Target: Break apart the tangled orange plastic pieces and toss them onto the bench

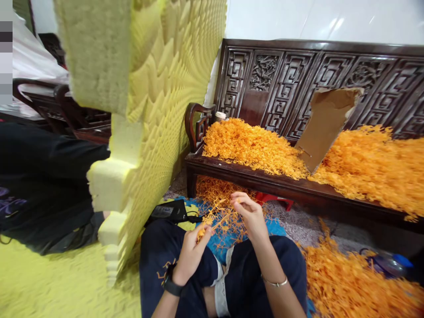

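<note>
My left hand (192,251), with a black band on its wrist, is closed around a small bunch of thin orange stringy pieces (208,220), plastic-looking and branched. Up and to the right, my right hand (251,215) pinches thumb and fingers together, with a small bit of orange showing at the tips. Both hands are above my lap, apart from each other. Beyond them, a loose heap of orange strands (228,227) lies on a blue mat (277,227) on the floor. What exactly each strand is cannot be made out.
A dark carved bench (245,170) bears two orange piles, with a cardboard sheet (324,128) between them. Yellow foam (159,132) stands upright at left; beyond it is another person's dark clothing (49,185). A red plastic stool (276,199) sits under the bench. More strands (351,282) lie at right.
</note>
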The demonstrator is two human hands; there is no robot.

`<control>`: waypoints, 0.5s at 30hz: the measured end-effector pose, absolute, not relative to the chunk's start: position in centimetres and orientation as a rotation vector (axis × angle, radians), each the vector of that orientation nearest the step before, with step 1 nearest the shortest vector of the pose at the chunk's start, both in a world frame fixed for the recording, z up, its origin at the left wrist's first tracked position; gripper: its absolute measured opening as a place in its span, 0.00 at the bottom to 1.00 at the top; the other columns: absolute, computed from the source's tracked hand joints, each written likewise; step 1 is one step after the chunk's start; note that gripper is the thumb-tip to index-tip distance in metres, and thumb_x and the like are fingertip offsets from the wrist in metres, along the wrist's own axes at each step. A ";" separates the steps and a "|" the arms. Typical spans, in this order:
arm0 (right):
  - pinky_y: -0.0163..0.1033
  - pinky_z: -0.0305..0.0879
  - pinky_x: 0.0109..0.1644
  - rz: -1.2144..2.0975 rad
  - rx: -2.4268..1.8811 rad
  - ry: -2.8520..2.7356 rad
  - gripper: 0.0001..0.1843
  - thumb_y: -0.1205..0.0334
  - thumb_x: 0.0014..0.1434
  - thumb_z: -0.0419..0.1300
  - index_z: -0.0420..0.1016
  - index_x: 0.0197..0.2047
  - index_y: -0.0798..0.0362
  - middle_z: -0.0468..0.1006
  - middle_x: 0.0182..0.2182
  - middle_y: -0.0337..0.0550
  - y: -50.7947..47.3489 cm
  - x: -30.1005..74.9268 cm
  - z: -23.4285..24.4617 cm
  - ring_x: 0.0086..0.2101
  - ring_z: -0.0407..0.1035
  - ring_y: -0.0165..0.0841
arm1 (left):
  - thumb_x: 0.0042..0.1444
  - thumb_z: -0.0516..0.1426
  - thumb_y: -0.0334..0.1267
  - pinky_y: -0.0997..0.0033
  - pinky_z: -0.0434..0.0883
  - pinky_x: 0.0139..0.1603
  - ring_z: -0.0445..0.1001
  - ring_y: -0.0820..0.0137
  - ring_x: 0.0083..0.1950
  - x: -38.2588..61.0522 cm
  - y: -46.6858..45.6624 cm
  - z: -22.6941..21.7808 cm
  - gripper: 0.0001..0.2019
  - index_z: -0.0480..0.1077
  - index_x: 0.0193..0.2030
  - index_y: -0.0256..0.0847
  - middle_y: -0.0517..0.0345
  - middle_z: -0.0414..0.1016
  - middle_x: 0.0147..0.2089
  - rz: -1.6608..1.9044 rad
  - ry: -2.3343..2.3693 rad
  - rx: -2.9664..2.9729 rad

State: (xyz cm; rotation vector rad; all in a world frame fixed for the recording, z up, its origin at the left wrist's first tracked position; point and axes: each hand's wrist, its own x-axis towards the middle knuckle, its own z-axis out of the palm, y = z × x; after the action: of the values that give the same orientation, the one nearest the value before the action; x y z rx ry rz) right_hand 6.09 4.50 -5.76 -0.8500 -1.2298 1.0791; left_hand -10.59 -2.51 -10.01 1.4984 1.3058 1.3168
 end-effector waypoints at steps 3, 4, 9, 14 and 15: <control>0.38 0.60 0.36 1.189 -0.896 -0.974 0.13 0.54 0.38 0.69 0.73 0.18 0.53 0.72 0.25 0.41 4.8 6.8 -6.1 0.29 0.63 0.31 | 0.58 0.52 0.47 0.76 0.64 0.29 0.68 0.72 0.25 -9.1 -3.0 -10.7 0.17 0.73 0.32 0.35 0.58 0.73 0.25 1.286 1.272 1.430; 0.37 0.58 0.33 1.190 -0.911 -0.926 0.15 0.54 0.36 0.70 0.71 0.16 0.53 0.71 0.23 0.40 4.8 7.0 -6.2 0.26 0.61 0.29 | 0.58 0.51 0.48 0.76 0.64 0.28 0.67 0.73 0.25 -8.5 -3.3 -10.8 0.17 0.73 0.33 0.35 0.59 0.72 0.25 1.276 1.268 1.426; 0.34 0.51 0.27 1.073 -0.922 -0.780 0.18 0.53 0.34 0.69 0.66 0.14 0.55 0.67 0.19 0.35 4.5 8.4 -6.4 0.20 0.53 0.23 | 0.60 0.48 0.50 0.77 0.64 0.28 0.65 0.73 0.24 -6.1 -5.2 -10.3 0.20 0.73 0.35 0.36 0.61 0.69 0.22 1.176 1.263 1.439; 0.33 0.51 0.29 0.883 -0.852 -0.697 0.15 0.54 0.34 0.70 0.72 0.18 0.55 0.67 0.21 0.34 2.7 10.0 -5.1 0.23 0.56 0.23 | 0.59 0.49 0.52 0.73 0.69 0.37 0.72 0.67 0.32 -5.1 -6.5 -9.0 0.20 0.76 0.40 0.39 0.54 0.78 0.32 1.172 1.270 1.451; 0.33 0.51 0.29 0.831 -0.829 -0.697 0.14 0.55 0.35 0.70 0.71 0.17 0.55 0.67 0.21 0.34 2.1 10.2 -4.8 0.24 0.57 0.24 | 0.58 0.49 0.52 0.73 0.69 0.38 0.73 0.66 0.33 -4.7 -6.8 -8.8 0.20 0.76 0.40 0.41 0.54 0.79 0.33 1.170 1.280 1.451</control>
State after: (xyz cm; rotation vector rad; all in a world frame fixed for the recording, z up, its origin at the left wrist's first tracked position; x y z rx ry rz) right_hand 10.19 2.14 -4.81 -0.8289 -0.6971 0.8309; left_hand -4.71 -6.82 -8.79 1.4512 1.2797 1.1697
